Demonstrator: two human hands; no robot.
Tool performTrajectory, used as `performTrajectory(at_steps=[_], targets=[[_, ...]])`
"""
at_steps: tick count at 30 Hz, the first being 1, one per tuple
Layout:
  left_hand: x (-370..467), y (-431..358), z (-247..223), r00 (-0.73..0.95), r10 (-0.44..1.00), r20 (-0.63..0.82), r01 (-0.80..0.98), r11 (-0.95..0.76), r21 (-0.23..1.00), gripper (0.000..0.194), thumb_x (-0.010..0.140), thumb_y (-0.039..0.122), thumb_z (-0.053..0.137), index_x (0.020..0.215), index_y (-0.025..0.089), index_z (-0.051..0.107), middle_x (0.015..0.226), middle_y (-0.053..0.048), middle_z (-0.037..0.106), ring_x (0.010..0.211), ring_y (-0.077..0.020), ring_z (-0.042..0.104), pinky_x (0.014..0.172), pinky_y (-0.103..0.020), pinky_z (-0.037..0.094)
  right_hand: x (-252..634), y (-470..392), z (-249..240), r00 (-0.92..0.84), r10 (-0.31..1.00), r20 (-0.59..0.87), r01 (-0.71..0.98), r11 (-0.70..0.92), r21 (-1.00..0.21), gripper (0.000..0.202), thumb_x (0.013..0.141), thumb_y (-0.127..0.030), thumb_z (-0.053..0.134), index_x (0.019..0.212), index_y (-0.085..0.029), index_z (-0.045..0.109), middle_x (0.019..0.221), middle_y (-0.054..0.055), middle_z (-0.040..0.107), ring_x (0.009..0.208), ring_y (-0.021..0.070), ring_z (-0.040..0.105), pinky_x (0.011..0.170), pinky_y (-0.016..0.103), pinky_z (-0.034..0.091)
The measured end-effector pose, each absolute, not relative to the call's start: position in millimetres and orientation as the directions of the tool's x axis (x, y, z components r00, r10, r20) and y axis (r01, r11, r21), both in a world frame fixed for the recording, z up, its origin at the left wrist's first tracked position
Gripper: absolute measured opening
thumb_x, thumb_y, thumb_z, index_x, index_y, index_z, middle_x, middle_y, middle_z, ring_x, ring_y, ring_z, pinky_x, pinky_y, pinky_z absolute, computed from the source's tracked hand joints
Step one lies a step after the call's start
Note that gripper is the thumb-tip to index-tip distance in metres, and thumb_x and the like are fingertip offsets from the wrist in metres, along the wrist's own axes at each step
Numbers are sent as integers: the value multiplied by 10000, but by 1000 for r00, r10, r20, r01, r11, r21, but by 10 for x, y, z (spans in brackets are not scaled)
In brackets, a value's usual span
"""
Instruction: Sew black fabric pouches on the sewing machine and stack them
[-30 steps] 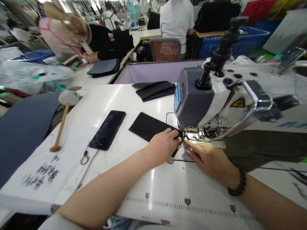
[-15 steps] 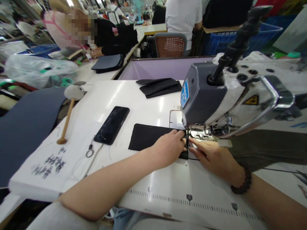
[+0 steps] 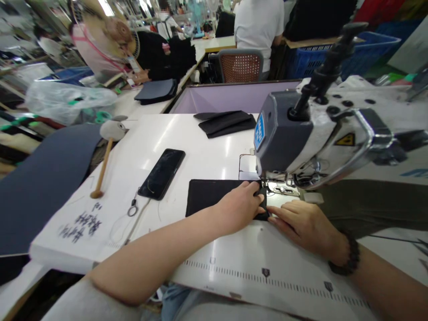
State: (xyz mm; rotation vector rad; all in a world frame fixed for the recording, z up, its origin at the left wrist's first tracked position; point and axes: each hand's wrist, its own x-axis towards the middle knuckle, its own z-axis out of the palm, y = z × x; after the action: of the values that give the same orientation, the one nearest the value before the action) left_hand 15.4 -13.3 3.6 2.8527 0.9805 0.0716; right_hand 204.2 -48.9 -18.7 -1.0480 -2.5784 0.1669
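Observation:
A black fabric piece [image 3: 207, 196] lies flat on the white table [image 3: 200, 249], its right end by the needle area of the sewing machine [image 3: 284, 133]. My left hand [image 3: 239, 206] rests on the fabric's right part, fingers bent and a little apart, pressing it down. At the lower right corner of the fabric, my right hand [image 3: 302, 225] touches the edge with extended fingertips; the other fingers are spread over the table and metal plate. A dark beaded bracelet circles the right wrist.
Left of the fabric lie a phone [image 3: 162, 174] and a wooden-handled tool [image 3: 105, 165]. Folded black pieces [image 3: 227, 122] lie behind. A chair [image 3: 240, 66] and a person in a white shirt [image 3: 257, 26] are beyond the table.
The fabric's left end has turned slightly toward me, and its right edge looks straighter. My right hand has moved down and slightly right, to the fabric's lower corner. The camera view has shifted slightly.

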Motion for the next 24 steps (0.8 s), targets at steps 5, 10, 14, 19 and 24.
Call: performTrajectory(at_steps=[5, 10, 14, 19, 24], targets=[[130, -240, 20, 808, 588, 34, 579, -804, 136, 256, 859, 316, 475, 874, 95, 604, 960, -108, 539, 920, -224, 495, 783, -320, 435, 2069, -521, -149, -666, 665, 337, 630, 744, -223, 305, 895, -303, 378, 877, -122, 623, 601, 28, 570, 548, 122, 507, 517, 259, 333], [9, -379, 32, 882, 463, 84, 443, -877, 185, 227, 897, 192, 382, 922, 101, 588, 1039, -85, 563, 965, -188, 504, 845, -307, 440, 2049, -562, -105, -731, 603, 320, 578, 796, -180, 319, 902, -295, 364, 846, -132, 632, 570, 15, 543, 528, 117, 473, 515, 265, 316], [-50, -423, 20, 896, 432, 103, 407, -892, 196, 248, 898, 155, 352, 975, 72, 573, 1028, -101, 583, 975, -188, 519, 871, -306, 442, 2018, -572, -98, -748, 578, 325, 559, 814, -161, 323, 904, -282, 362, 826, -130, 635, 549, 7, 529, 517, 119, 467, 516, 274, 310], [-56, -390, -13, 891, 432, 142, 407, -897, 173, 273, 893, 140, 341, 983, 45, 580, 1056, -118, 580, 1008, -195, 518, 921, -299, 418, 2008, -572, -122, -729, 618, 294, 597, 785, -169, 335, 907, -298, 356, 849, -129, 639, 573, 24, 557, 528, 128, 487, 516, 277, 315], [-55, -308, -35, 893, 427, 143, 406, -901, 157, 266, 885, 131, 353, 999, 38, 576, 1080, -122, 572, 1036, -190, 507, 956, -286, 393, 2012, -555, -159, -686, 671, 283, 654, 738, -165, 351, 908, -324, 347, 883, -128, 637, 574, 25, 569, 522, 126, 502, 511, 270, 329]])
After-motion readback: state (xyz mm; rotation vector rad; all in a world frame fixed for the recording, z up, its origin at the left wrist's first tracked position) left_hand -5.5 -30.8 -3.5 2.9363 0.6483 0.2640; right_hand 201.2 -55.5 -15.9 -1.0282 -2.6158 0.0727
